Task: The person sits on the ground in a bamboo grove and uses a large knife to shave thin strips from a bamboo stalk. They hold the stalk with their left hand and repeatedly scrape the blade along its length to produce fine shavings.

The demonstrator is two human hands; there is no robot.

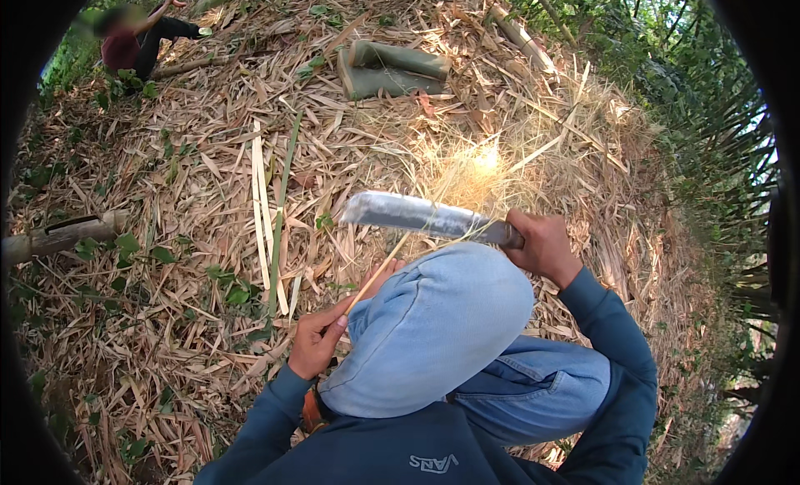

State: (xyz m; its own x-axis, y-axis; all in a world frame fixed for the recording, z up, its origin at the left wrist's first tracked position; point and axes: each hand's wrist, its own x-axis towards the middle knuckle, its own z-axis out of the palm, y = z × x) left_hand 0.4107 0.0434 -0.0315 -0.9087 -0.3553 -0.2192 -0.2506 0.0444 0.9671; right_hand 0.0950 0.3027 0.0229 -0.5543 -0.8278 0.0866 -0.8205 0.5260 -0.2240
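Note:
In my right hand (542, 245) is the handle of a machete (421, 216), its broad, worn blade reaching left above my raised, jeans-covered knee (433, 310). My left hand (319, 339), beside that knee, pinches a thin pale bamboo strip (375, 272). The strip slants up and right until its upper end meets the lower edge of the blade. Fine curled shavings cling near the machete's handle end. Part of my bare foot (383, 277) shows behind the strip, with the rest hidden by my leg.
Pale split strips (262, 210) and a green strip (286, 202) lie on leaf litter to the left. Ahead are two bamboo sections (392, 83) and a heap of shavings (471, 172). A cut bamboo pole (67, 235) lies far left. Another person (133, 39) sits at the upper left.

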